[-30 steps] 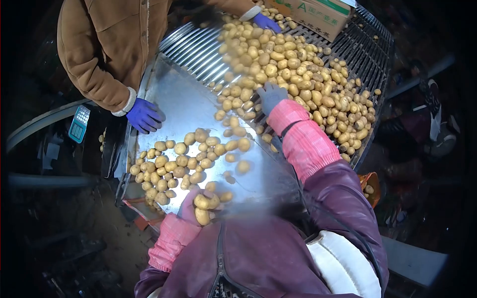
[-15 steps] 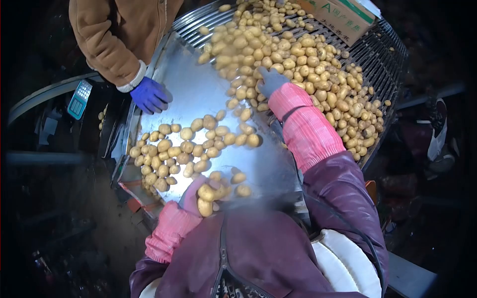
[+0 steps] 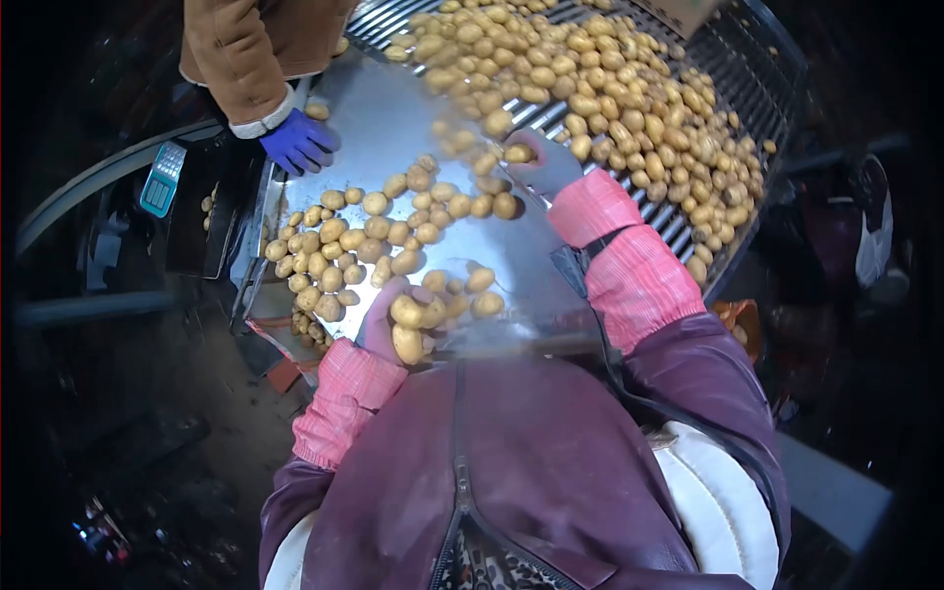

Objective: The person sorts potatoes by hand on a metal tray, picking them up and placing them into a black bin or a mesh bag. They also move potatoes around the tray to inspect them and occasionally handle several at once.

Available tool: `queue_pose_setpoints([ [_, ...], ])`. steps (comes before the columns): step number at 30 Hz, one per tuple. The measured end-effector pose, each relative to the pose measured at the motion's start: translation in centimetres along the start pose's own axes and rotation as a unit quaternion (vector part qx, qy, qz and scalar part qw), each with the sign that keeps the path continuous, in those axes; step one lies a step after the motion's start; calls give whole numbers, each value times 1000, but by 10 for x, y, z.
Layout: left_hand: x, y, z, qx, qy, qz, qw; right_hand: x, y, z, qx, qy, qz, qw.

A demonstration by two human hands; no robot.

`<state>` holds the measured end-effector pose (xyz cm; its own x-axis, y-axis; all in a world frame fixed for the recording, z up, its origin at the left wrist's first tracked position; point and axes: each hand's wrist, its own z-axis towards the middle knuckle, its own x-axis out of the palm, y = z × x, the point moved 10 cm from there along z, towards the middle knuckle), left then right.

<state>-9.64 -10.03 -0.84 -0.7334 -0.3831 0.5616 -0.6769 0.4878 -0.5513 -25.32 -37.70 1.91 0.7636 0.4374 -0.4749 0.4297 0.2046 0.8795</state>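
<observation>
My left hand (image 3: 379, 323), in a pinkish-grey glove, is curled around a few potatoes (image 3: 406, 344) near the front edge of the metal tray (image 3: 531, 285). Several loose potatoes (image 3: 479, 280) lie just right of it. At the tray's right edge, my right hand (image 3: 551, 167), in a grey glove, grips a single potato (image 3: 519, 153). Its fingers are partly hidden by the glove's back. A large heap of potatoes (image 3: 629, 108) rests on the slatted rack (image 3: 678, 231) beyond that hand. More potatoes (image 3: 377, 228) are spread over the tray's left side.
Across the tray, a co-worker's purple-gloved hand (image 3: 300, 143) rests at the left rim. A teal-and-white device with keys (image 3: 163, 179) is at far left. A cardboard box (image 3: 678, 12) stands at the top. An orange container (image 3: 739, 320) sits below the rack at right.
My right hand has drawn back from the heap toward the tray with a potato, and bare slats now show there. My left hand still holds its potatoes. The view has shifted.
</observation>
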Motion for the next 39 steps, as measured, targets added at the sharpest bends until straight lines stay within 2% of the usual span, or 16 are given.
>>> queue_pose_setpoints([
  [3, -15, 19, 6, -40, -9, -10, 999, -23, -7, -70, 123, 27, 276, 953],
  [5, -19, 29, 8, -50, -29, 23, 998, -57, 16, -138, 165, -14, 318, 934],
  [6, -18, 41, 13, -95, 33, -31, 994, -69, 15, -172, 186, -37, 338, 922],
  [10, -1, 44, 6, -108, 19, -23, 994, -102, -31, -304, 250, -93, 398, 878],
  [15, 4, 46, 11, -95, 92, -15, 991, -59, -101, -417, 361, -78, 391, 843],
  [16, 7, 47, 13, -89, 113, -14, 989, -41, -116, -428, 394, -65, 375, 837],
  [18, 11, 47, 8, -108, 106, 3, 988, -1, -173, -441, 385, -202, 422, 795],
  [21, 8, 51, 6, -118, 81, 0, 990, 38, -232, -420, 368, -154, 340, 851],
  [24, 4, 49, 4, -106, 19, 11, 994, 26, -176, -408, 367, -137, 404, 827],
  [26, 5, 54, 7, -120, 57, -34, 990, 9, -114, -397, 306, 28, 396, 865],
  [28, 10, 53, 3, -118, 54, -41, 991, -26, -50, -376, 317, 60, 310, 894],
  [31, 11, 50, 3, -105, 87, -37, 990, -89, -62, -332, 214, -113, 332, 912],
  [33, 8, 49, 1, -104, 65, -34, 992, -150, -80, -295, 170, -203, 117, 957],
  [34, 10, 49, -1, -105, 63, -39, 992, -186, -65, -281, 94, -268, -241, 928],
  [35, 12, 47, -3, -105, 49, -33, 993, -203, -74, -265, 130, -256, -460, 840],
  [39, 13, 42, -8, -92, 8, -10, 996, -207, -109, -235, 300, -56, -588, 749],
])
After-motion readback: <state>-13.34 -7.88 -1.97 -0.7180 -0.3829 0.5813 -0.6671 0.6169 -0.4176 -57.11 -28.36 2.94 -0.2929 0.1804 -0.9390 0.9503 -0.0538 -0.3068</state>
